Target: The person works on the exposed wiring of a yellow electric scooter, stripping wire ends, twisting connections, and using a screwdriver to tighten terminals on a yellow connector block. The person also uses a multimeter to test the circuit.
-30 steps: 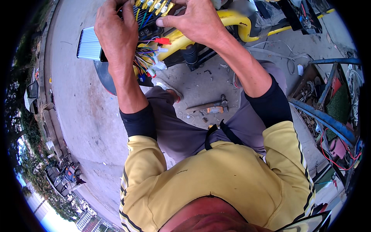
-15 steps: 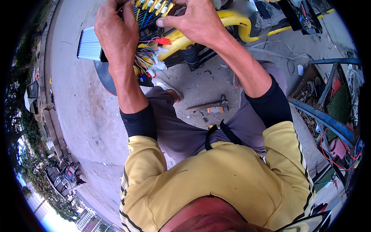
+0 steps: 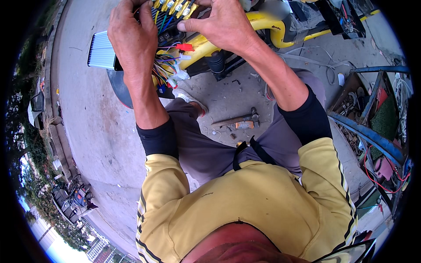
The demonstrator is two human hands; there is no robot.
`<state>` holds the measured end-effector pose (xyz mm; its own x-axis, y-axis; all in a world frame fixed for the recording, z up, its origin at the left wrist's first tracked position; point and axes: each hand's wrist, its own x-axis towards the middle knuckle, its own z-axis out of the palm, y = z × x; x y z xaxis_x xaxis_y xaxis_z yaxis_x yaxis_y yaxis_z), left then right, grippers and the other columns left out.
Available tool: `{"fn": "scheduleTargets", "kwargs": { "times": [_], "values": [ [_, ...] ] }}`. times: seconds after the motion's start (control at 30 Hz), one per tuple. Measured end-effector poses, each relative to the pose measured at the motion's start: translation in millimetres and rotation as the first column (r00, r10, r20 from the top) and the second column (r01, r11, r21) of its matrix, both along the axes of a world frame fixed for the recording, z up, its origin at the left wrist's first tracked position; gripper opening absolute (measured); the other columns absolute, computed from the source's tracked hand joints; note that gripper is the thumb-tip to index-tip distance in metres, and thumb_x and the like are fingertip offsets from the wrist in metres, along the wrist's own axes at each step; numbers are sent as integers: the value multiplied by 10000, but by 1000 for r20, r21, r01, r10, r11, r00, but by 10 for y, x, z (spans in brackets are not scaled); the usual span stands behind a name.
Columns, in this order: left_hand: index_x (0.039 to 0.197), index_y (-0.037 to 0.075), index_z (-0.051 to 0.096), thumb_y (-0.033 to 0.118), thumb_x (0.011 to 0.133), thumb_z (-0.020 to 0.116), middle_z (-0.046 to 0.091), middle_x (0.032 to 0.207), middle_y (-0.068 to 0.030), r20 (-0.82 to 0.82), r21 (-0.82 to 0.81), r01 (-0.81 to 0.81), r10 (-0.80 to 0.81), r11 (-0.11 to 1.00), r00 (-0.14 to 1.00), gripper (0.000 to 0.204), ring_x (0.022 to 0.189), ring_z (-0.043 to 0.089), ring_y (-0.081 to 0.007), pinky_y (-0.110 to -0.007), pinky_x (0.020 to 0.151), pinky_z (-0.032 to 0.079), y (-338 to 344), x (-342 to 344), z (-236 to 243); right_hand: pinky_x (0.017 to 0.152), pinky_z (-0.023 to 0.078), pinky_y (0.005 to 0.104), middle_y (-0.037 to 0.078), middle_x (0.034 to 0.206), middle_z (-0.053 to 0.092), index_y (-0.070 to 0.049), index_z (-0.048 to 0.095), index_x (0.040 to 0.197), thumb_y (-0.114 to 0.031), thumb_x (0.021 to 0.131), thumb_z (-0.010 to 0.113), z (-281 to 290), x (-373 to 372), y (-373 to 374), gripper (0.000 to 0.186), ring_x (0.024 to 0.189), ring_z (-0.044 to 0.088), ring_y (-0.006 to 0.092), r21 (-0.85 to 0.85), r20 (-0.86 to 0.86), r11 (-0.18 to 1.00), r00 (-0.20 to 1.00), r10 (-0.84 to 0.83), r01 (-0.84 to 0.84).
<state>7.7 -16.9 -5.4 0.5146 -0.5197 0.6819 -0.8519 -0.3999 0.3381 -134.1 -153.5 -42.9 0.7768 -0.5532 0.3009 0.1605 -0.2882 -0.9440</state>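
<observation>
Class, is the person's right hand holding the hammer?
No, the hammer lies on the ground, while the right hand is beside the yellow terminals.

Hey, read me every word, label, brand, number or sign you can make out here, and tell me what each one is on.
None can be read.
Small orange box beside the hammer: faint marks, too small to read.
Silver finned case beside the left hand: nothing legible on the side that shows.
Yellow terminals between that hand and the right hand: nothing legible.
</observation>
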Motion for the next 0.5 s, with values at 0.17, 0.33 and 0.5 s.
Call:
{"fn": "scheduleTargets", "kwargs": {
  "times": [0.17,0.33,0.5],
  "values": [
    [1101,46,809,166,1009,756,813,1020,-140,3,4,-4,4,1000,1000,161,947,804,-249,-357,862,604,5,-8,10,980,580,420,241,1193,764,49,661,1280,-144,802,874,5,2,5,557,1115,740,335,-9,-9,1000,1000,-11,11],
    [1104,40,806,157,1007,755,812,1023,-140,9,2,2,-2,1000,1000,160,945,802,-247,-354,863,602,-2,-4,3,981,580,417,241,1201,765,47,662,1280,-154,803,873,11,-9,1,558,1112,742,334,-16,-23,1000,1000,-15,15],
    [1103,28,800,143,1009,751,811,1023,-137,7,-3,11,-11,1000,1000,156,946,800,-241,-351,870,601,-2,-10,2,979,580,420,237,1195,766,43,661,1276,-153,804,874,1,-1,0,554,1109,742,338,-24,-12,1000,1000,-16,16]
  ]
}}
